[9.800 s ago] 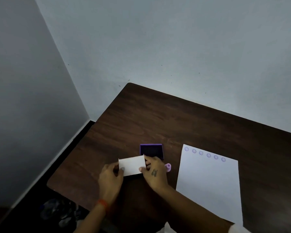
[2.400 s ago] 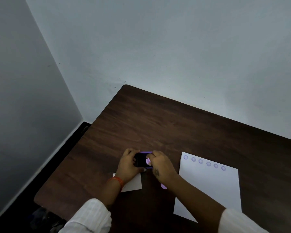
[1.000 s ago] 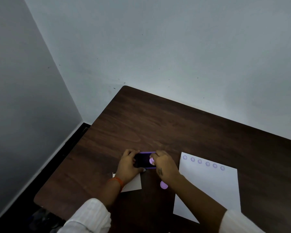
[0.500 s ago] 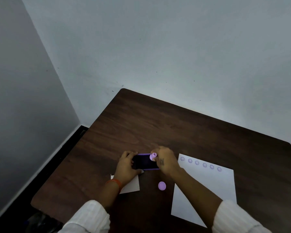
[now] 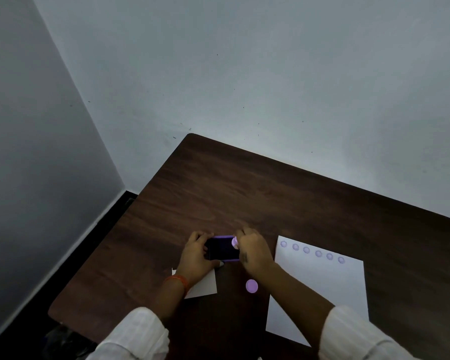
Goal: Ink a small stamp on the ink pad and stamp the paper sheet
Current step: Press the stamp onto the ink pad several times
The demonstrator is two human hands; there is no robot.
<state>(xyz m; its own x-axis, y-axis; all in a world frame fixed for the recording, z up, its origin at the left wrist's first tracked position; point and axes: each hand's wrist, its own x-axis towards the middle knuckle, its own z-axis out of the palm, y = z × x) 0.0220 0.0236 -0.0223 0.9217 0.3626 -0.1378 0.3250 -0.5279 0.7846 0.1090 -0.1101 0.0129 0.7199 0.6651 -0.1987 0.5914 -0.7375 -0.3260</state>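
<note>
Item: dark wood-grain bench (image 5: 244,193), set into a corner of pale walls.

Ink pad (image 5: 222,248): purple-rimmed case, dark pad face exposed, toward the near-left part of the bench. Left hand (image 5: 194,255) curls around its left end, steadying it.

Small stamp (image 5: 235,241): lilac, pinched in the fingers of the right hand (image 5: 252,252), at the right end of the ink pad. Whether its face touches the pad cannot be told; the hand covers it.

Cap (image 5: 251,286): lilac round disc lying loose on the bench, nearer the front edge than the pad, between the white card (image 5: 204,285) and the paper sheet (image 5: 320,287). Probably the stamp's cover.

White card: flat, partly under the left wrist, just nearer than the pad.

Paper sheet: white, on the right half of the bench, well apart from the pad. A row of six purple stamp marks (image 5: 312,252) runs along its far edge.

Risks, as judged:
- Inking at the pad's very edge may coat the stamp face unevenly, giving a patchy print.
- Carrying the wet stamp across could spot the bench or sheet.
- The right forearm lies over the sheet's left edge; a shift could skew the sheet and spoil the row.
- A careless sleeve could knock the loose cap off the front edge.
</note>
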